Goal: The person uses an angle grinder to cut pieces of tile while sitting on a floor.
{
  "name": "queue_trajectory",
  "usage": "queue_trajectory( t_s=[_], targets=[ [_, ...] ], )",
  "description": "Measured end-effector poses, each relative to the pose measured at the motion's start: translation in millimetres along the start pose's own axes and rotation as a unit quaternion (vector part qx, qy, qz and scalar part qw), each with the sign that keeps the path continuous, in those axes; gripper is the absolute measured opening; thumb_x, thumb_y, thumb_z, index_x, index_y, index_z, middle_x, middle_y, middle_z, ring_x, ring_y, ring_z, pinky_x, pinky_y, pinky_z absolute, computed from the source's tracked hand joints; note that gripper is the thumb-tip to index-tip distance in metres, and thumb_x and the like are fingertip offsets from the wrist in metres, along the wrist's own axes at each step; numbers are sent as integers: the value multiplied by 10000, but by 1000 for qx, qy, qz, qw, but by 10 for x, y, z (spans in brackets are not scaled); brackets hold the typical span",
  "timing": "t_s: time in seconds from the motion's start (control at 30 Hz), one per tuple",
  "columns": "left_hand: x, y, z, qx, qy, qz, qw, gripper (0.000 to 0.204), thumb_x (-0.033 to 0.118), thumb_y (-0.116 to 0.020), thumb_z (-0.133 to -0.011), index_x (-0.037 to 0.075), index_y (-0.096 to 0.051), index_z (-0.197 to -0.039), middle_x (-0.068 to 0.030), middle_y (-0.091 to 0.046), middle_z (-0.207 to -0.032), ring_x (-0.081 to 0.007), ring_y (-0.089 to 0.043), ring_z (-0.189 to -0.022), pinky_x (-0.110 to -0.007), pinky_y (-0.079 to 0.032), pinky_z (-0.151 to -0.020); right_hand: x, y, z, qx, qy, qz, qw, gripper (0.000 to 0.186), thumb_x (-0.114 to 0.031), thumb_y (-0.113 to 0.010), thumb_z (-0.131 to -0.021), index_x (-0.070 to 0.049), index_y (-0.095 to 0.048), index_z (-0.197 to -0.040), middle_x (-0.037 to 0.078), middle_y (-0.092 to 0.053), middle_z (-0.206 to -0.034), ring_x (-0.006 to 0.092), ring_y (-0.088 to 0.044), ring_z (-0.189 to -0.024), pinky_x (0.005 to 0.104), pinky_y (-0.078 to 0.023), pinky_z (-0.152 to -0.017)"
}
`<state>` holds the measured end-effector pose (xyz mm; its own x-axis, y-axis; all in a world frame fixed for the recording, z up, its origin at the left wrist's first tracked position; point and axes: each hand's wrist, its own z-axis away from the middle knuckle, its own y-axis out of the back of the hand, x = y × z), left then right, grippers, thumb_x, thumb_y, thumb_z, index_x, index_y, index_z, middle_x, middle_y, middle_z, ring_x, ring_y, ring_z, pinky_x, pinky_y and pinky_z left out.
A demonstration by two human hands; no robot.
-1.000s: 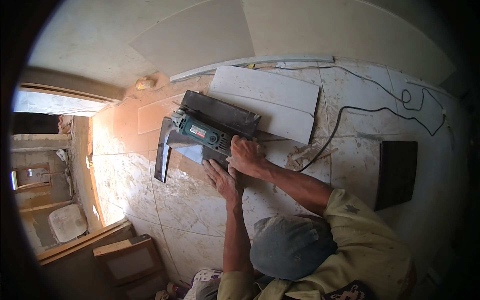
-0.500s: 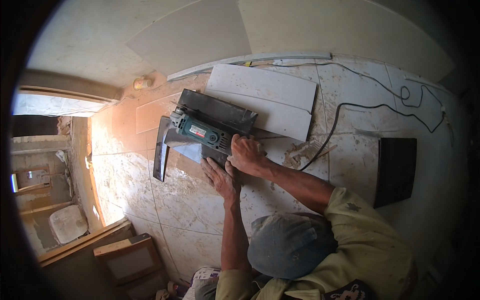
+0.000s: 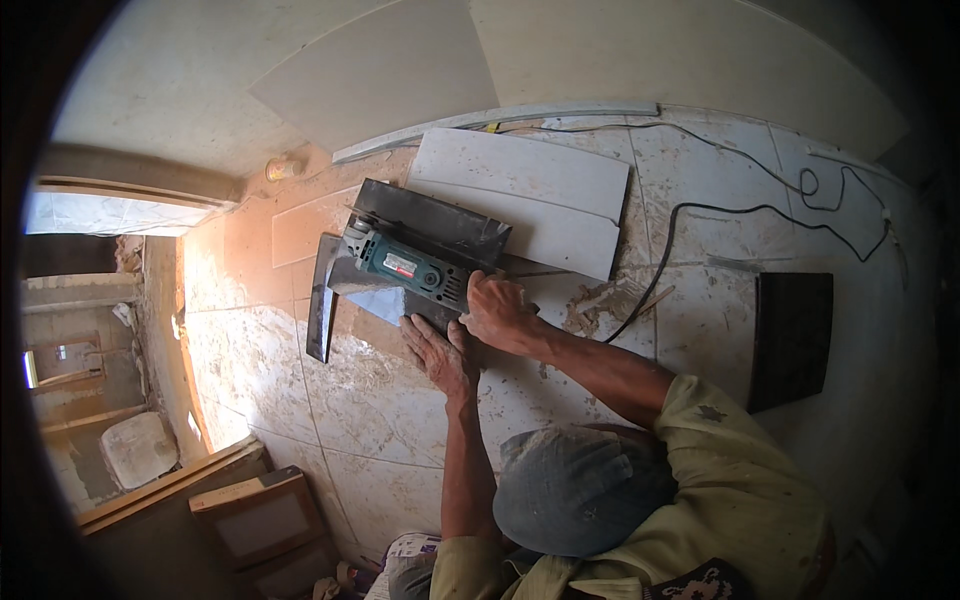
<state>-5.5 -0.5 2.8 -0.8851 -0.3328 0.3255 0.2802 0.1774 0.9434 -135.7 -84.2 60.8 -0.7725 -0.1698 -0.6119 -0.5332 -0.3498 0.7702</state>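
Leftmost, we saw a narrow, dark strip with a glossy face [image 3: 320, 315] on the dusty, white-tiled floor [image 3: 375, 420]. Just right of it lay a dark, glossy, flat slab [image 3: 374, 299], with the teal angle grinder with a grey metal head [image 3: 400, 265] over it, head pointing left; whether it was running we could not tell. Beyond it lay a black, rectangular piece [image 3: 440, 214]. Our bare left hand [image 3: 437, 355] lay flat on the slab's near edge, fingers spread and clamped on nothing; we judged that steady downward pressure, well away from the grinder's head, suited it best. Our bare right hand [image 3: 497, 315] had its grip closed round the grinder's rear end, where a firm wrist would, we thought, limit skewing. Farther right came a white, flat panel [image 3: 530, 170], a black, curving cable [image 3: 690, 207], best left slack and unsnagged, and, well apart, a black, oblong board [image 3: 793, 340].
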Motion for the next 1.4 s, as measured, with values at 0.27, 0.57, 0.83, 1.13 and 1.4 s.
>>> queue_trajectory(
  t_s=[0.27, 0.57, 0.83, 1.13, 1.4],
  targets=[
    [0, -26, 2, 12, -7, 2, 1000, 721, 429, -402, -1005, -52, -209, -1506, -267, -163, -1582, -410, -156, -1470, -500, -105, -1197, 68, 23, 65, 10, 20, -23, 999, 431, -242, -782, -731, 69, -551, -920, 230, -629, -816, 341, -685, -803, 492, -563, -603],
    [-41, -35, 1, 18, -14, -8, 1000, 709, 429, -383, -1014, -51, -210, -1507, -268, -170, -1579, -404, -161, -1470, -501, -108, -1197, 95, 44, 128, 7, 26, -2, 1000, 412, -225, -770, -744, 61, -532, -921, 200, -649, -768, 344, -704, -724, 455, -585, -634],
    [-79, -81, 3, 33, -23, -15, 999, 714, 443, -374, -1015, -41, -204, -1513, -264, -166, -1582, -405, -164, -1469, -500, -107, -1197, 136, 92, 198, 22, 31, -16, 999, 437, -253, -776, -767, 71, -537, -937, 221, -654, -797, 348, -708, -743, 421, -586, -615],
    [10, -5, 7, 17, -11, 6, 1000, 704, 380, -397, -993, -85, -221, -1491, -302, -180, -1565, -436, -158, -1461, -503, -109, -1193, 178, 107, 246, -2, 22, -5, 1000, 462, -264, -766, -775, 82, -537, -978, 230, -658, -833, 341, -707, -753, 420, -585, -620],
    [-40, -22, 5, 7, -15, -5, 1000, 718, 444, -378, -1015, -34, -195, -1518, -253, -153, -1590, -399, -155, -1472, -492, -100, -1200, 206, 115, 280, -6, 17, 15, 1000, 470, -286, -753, -775, 76, -543, -990, 210, -670, -848, 322, -712, -762, 401, -587, -609]
  ],
)
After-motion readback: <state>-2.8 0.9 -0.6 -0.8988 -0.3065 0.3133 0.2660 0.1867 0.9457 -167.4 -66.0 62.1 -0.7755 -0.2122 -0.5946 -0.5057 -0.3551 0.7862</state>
